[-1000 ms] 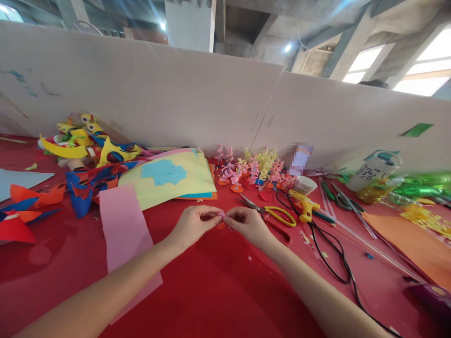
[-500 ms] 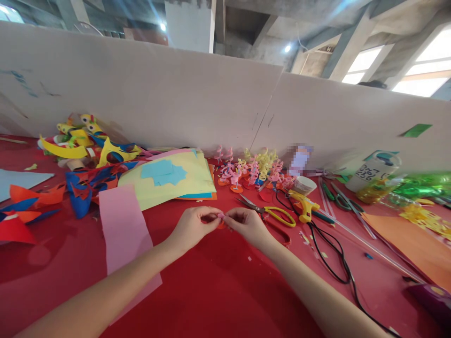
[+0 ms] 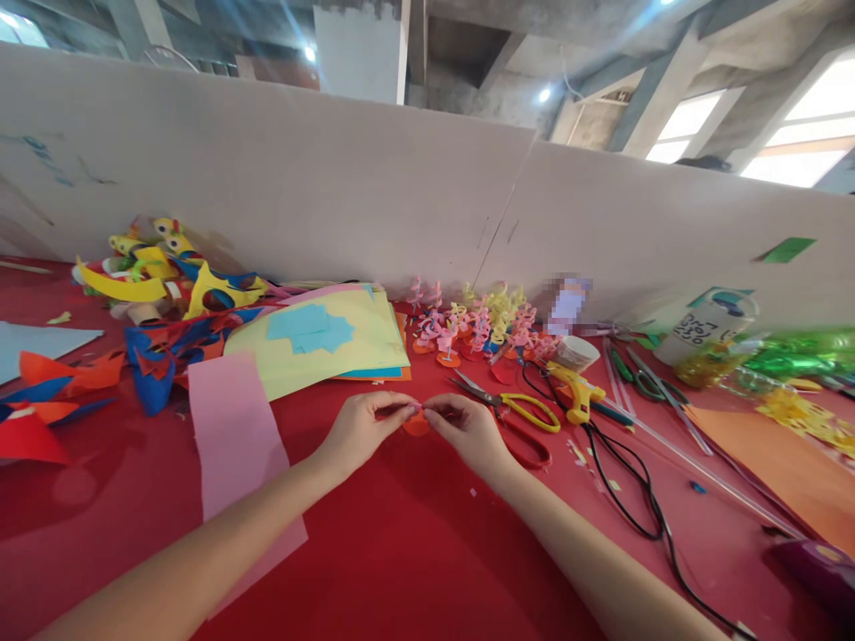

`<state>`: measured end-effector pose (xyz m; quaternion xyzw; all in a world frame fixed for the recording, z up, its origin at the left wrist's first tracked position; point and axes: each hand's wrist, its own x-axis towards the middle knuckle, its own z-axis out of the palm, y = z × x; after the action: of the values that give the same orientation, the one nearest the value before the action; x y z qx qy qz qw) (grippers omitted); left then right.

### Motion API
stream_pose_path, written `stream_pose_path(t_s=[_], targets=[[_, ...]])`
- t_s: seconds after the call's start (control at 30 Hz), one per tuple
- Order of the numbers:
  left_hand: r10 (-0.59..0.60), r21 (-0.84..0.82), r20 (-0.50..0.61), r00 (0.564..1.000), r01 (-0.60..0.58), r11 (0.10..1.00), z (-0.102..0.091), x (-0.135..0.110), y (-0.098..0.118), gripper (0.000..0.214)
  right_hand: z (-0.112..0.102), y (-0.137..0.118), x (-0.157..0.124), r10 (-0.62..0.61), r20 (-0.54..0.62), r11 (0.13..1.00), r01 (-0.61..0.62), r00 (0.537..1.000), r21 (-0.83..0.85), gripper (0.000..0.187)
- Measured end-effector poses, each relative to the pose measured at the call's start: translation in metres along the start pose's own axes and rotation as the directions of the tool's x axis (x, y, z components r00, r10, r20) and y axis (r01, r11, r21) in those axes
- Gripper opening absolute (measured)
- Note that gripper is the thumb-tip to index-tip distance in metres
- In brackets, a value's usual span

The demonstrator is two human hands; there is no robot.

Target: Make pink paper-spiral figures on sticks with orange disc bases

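Left hand (image 3: 361,434) and right hand (image 3: 476,436) pinching small pink paper (image 3: 419,406)
Fingertips (image 3: 407,411) nearly closed on it; light, even pressure should prevent creasing.

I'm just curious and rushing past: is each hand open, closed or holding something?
Left hand: closed, pinching a tiny pink piece.
Right hand: closed, fingertips at the same piece; whether they grip it cannot be told.

Red table (image 3: 401,570), on it pink paper (image 3: 237,427), scissors (image 3: 531,411), yellow glue gun (image 3: 578,396), black cord (image 3: 660,521)
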<state>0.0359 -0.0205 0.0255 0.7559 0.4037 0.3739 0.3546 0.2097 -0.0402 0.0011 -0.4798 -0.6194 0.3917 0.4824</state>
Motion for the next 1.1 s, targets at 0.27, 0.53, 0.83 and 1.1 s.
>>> stream_pose_path(t_s=[0.27, 0.53, 0.83, 1.1], targets=[[-0.045, -0.093, 0.004, 0.999, 0.046, 0.995, 0.003, -0.001, 0.003, 0.012, 0.0, -0.003, -0.002, -0.259, -0.04, 0.956, 0.25, 0.965, -0.156, 0.005], [-0.267, -0.503, 0.109, 0.957, 0.285, 0.816, 0.004, 0.004, -0.003, 0.021, -0.002, -0.007, -0.003, -0.343, -0.059, 0.926, 0.327, 0.937, -0.191, 0.008], [-0.125, -0.275, -0.046, 0.991, 0.108, 0.955, 0.003, 0.003, 0.005, 0.014, 0.006, -0.008, -0.003, -0.021, -0.073, 0.965, 0.04, 0.997, 0.26, 0.015], [-0.126, -0.36, 0.009, 0.992, 0.121, 0.925, 0.004, 0.002, 0.004, 0.016, 0.009, -0.007, -0.001, 0.047, -0.059, 0.952, -0.027, 0.997, 0.304, 0.023]])
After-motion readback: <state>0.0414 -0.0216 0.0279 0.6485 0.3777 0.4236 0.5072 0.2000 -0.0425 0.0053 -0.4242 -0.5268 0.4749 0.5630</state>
